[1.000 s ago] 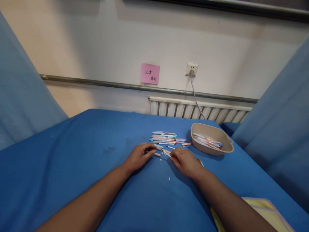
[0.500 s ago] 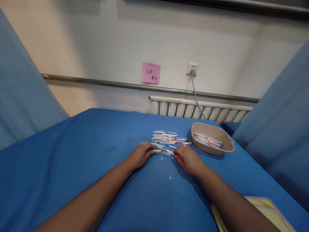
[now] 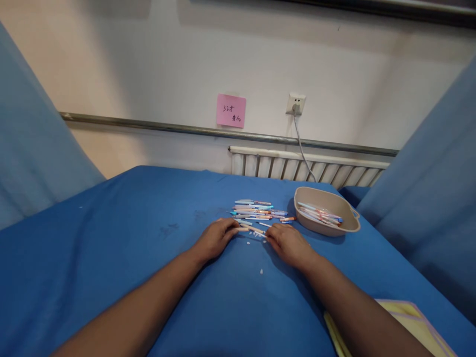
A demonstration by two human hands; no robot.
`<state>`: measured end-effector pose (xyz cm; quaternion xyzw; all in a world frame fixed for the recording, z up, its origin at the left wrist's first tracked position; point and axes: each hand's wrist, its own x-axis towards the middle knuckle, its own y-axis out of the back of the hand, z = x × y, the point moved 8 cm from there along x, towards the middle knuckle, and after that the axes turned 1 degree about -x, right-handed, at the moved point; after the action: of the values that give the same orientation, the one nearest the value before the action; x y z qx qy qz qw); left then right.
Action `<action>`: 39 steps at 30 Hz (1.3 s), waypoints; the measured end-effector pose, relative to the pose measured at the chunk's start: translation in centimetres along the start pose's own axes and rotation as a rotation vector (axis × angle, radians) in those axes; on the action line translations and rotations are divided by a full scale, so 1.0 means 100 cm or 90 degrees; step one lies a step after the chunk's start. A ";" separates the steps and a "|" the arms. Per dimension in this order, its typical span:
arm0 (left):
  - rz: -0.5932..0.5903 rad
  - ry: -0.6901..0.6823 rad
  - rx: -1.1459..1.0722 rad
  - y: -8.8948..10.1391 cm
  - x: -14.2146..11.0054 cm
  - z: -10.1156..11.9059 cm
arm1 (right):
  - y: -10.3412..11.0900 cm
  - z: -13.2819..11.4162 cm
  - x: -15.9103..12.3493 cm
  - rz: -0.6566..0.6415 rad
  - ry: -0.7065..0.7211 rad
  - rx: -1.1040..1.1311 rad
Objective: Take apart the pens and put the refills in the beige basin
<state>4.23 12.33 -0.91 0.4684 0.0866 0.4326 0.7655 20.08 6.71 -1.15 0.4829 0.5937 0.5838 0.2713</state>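
My left hand (image 3: 217,239) rests low over the blue sheet, its fingers closed on a short peach pen barrel (image 3: 243,229). Opposite it, my right hand (image 3: 288,243) pinches the white end of a slim pen (image 3: 257,230) that points toward the left hand. The fingertips of both hands are partly hidden. Several small white bits (image 3: 249,243) lie scattered between and below the hands. Just beyond the fingers is a pile of pens (image 3: 253,212) in light blue, peach, white and orange, lying mostly sideways.
A beige basket (image 3: 320,228) holding more pens in clear wrapping stands at the right. A yellow cloth (image 3: 405,322) lies near my right forearm. The blue sheet (image 3: 122,238) reaches back toward a radiator (image 3: 290,168) and a wall. Blue curtains (image 3: 427,148) hang on both sides.
Both hands stay almost in place, still holding the pen pieces. The slim pen between them has shifted very slightly, and the whole view has moved a little.
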 end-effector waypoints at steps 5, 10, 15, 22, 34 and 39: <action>-0.006 -0.007 0.004 -0.001 0.000 -0.001 | 0.002 -0.001 0.000 0.008 0.007 0.016; -0.016 -0.007 -0.017 -0.002 -0.002 0.004 | 0.004 0.001 -0.001 0.037 0.001 0.072; -0.056 -0.011 -0.089 -0.012 -0.004 0.014 | 0.004 0.004 0.001 0.114 -0.046 0.176; -0.100 -0.003 -0.168 -0.020 -0.005 0.022 | 0.008 0.022 0.001 0.237 -0.173 0.303; -0.215 0.066 -0.353 -0.053 -0.017 0.045 | -0.002 -0.007 0.000 0.195 -0.153 0.429; -0.213 0.115 -0.461 -0.054 -0.016 0.040 | 0.003 -0.020 0.002 0.161 -0.091 0.525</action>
<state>8.52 7.54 -3.39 0.1080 0.0706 0.3439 0.9301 18.32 5.96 -0.47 0.6589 0.6930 0.2917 0.0222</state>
